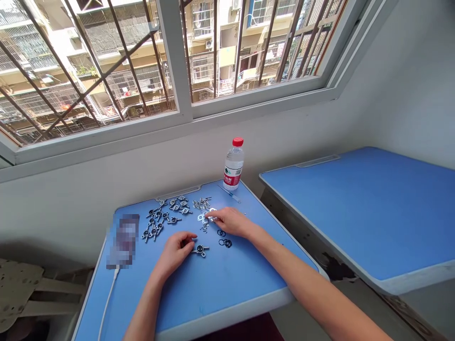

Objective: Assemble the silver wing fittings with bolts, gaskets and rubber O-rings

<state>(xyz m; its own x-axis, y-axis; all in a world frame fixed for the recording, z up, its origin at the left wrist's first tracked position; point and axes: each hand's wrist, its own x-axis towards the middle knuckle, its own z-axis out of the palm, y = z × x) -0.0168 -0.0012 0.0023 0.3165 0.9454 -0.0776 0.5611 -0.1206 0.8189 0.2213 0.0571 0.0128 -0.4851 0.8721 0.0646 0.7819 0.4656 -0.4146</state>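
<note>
My left hand [177,249] rests on the blue table with its fingers curved and a gap between thumb and index finger. Just right of its fingertips lies a small metal fitting [201,249] with a dark round centre and tube-like ends; I cannot tell whether the thumb touches it. Farther back, my right hand [232,221] stretches its index finger onto flat silvery plates [201,218], partly covering them. No plate is seen lifted. Small screws [204,228] lie in front of that fingertip. Black rubber rings [225,243] lie nearer me, below the right wrist.
Several more fittings [159,215] cluster at the back left, beside a pile of small metal parts [202,203]. A red-capped water bottle [233,166] and a thin blue tool [230,194] stand and lie behind. At left is a blurred phone-like object [123,240] with a white cable [108,303].
</note>
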